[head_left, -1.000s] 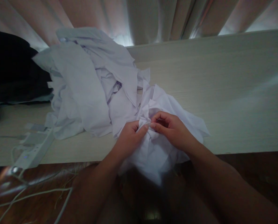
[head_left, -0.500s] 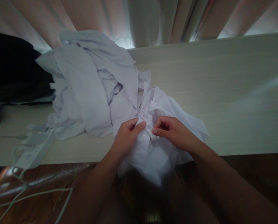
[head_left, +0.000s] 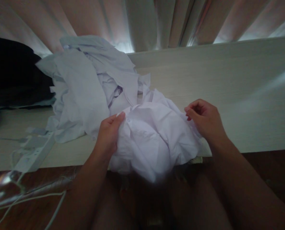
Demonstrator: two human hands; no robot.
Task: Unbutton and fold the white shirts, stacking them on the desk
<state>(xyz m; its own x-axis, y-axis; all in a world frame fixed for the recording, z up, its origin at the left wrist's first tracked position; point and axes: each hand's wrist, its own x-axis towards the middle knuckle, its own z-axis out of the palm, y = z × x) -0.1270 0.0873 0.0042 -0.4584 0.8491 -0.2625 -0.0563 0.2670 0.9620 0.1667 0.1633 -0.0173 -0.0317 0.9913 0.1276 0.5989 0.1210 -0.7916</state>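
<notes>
A white button-up shirt (head_left: 147, 137) lies bunched in front of me, its lower part hanging over the table's front edge. My left hand (head_left: 110, 131) is closed on the shirt's front edge, thumb on top, right beside a small button (head_left: 129, 120). Over at the shirt's right side, my right hand (head_left: 203, 118) has its thumb and fingers pinched together at the fabric. The exact bit of cloth between those fingertips is hidden. Loose folds of the shirt spread between both hands.
More white garments (head_left: 80, 86) are heaped at the left rear, touching the shirt. Black cloth (head_left: 15, 73) sits farther left. A power strip (head_left: 37, 153) with plugs and cables lies on the pale table (head_left: 228, 92) at the front left. Curtains (head_left: 152, 22) hang behind.
My hands have moved apart: the left shifted left along the shirt's edge, the right went right and up, away from the button. The shirt front is spread wider between them.
</notes>
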